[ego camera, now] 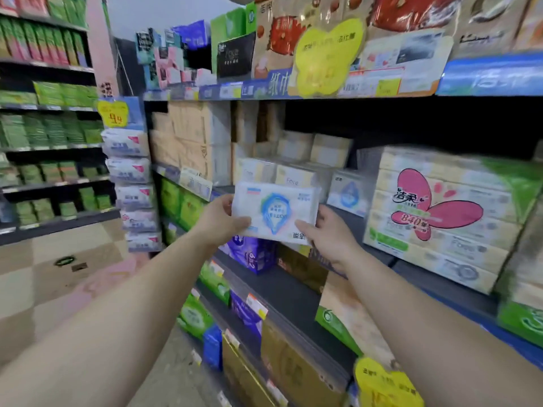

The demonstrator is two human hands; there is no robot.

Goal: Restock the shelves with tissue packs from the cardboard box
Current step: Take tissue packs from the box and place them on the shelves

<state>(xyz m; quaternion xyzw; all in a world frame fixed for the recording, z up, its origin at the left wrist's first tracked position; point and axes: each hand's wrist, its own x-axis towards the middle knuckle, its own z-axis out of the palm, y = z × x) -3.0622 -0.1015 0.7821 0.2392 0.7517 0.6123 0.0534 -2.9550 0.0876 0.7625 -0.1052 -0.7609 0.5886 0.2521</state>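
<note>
I hold a white tissue pack (274,211) with a blue drop-shaped logo out in front of the middle shelf (296,292), its print upside down. My left hand (219,221) grips its left edge, thumb on the front. My right hand (326,235) pinches its lower right corner. A matching white pack with the same blue logo (348,190) stands on the shelf just behind and to the right. The cardboard box is not in view.
A large cream multipack with a pink butterfly (440,212) fills the shelf at right. Beige packs (191,139) are stacked at left. Purple and green packs (249,254) line lower shelves. A column of white packs (132,189) hangs at the shelf end. Checkered aisle floor (58,277) lies left.
</note>
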